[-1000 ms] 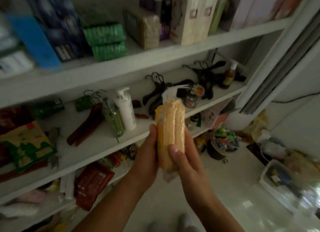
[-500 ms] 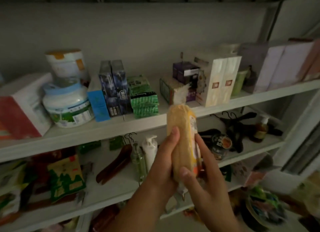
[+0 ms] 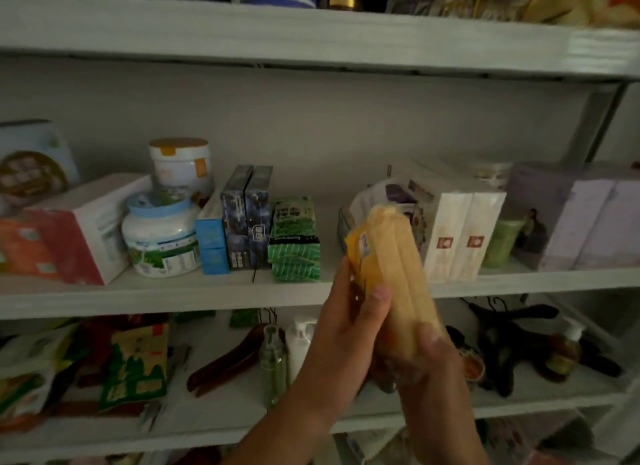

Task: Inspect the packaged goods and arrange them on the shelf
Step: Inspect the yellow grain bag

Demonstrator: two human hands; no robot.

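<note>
Higher than half a second ago, the yellow packet (image 3: 391, 267) now stands with its top in front of the middle shelf (image 3: 173, 294), where earlier it reached only to the board's edge. It leans a little to the left. The left hand (image 3: 346, 329) grips its left side, thumb curled onto the front, and the right hand (image 3: 429, 357) wraps the lower end, thumb pressed on the wrapper.

Behind the packet's top sits a half-hidden box with purple print. Just to its right stand two white cartons (image 3: 457, 236) with red squares, then a green cup (image 3: 502, 237) and lilac boxes (image 3: 581, 218). To its left is a gap of bare board, then a stack of green packs (image 3: 294, 249), two dark blue boxes (image 3: 247, 218), a small blue box (image 3: 212, 246), a white jar (image 3: 161, 236) with a pale blue lid, a white tub (image 3: 181, 163) behind it, and a red-and-white box (image 3: 69, 229).

On the lower shelf (image 3: 519, 402) lie brown hangers (image 3: 225, 364), a white pump bottle (image 3: 301, 340), a clear greenish bottle (image 3: 273, 357), black hangers (image 3: 502, 329) and a green-and-yellow bag (image 3: 138, 364). The shelving is pale painted board against a plain wall, and the light is dim.
</note>
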